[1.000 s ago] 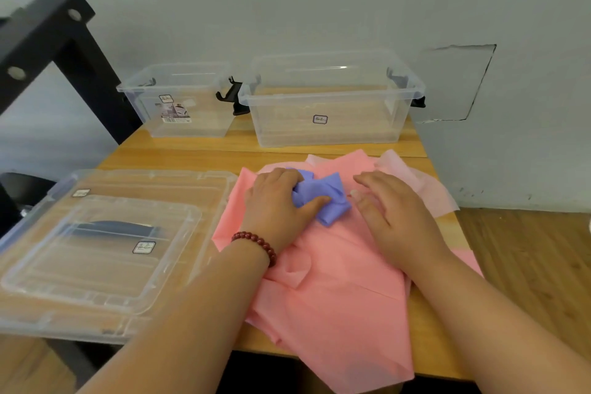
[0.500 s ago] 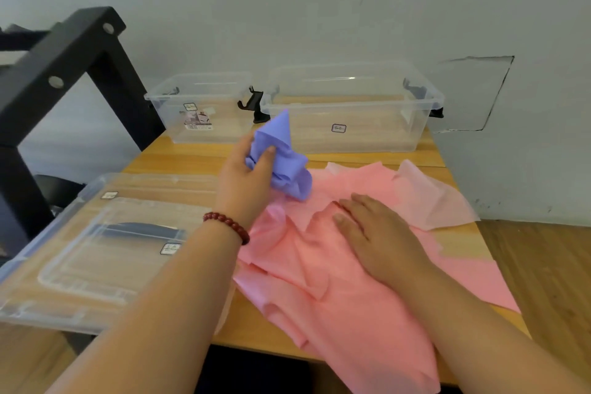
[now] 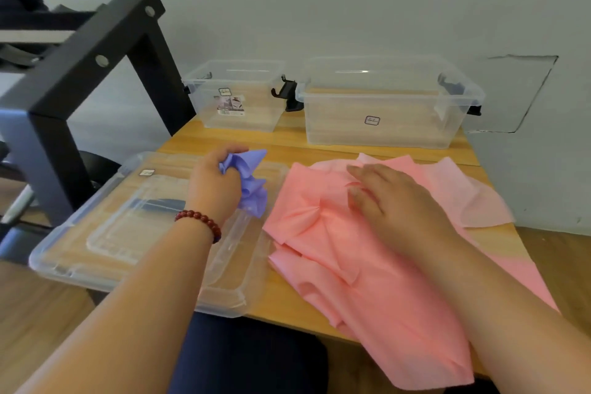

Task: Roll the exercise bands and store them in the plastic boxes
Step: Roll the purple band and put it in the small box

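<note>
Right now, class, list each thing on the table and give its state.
Purple band: bunched up, gripped by the left hand.
Pink bands: unrolled and crumpled, under the flat right hand.
Small box: open, no bands inside.
Large box: open, no bands inside.
Lids: off, stacked flat.

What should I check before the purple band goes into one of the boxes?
1. Left hand has a firm grip on the purple band: ok.
2. The purple band is rolled neatly: not ok, it looks crumpled.
3. Small box is open, without lid: ok.
4. Large box is open, without lid: ok.
5. Right hand rests flat on the pink band: ok.
</note>
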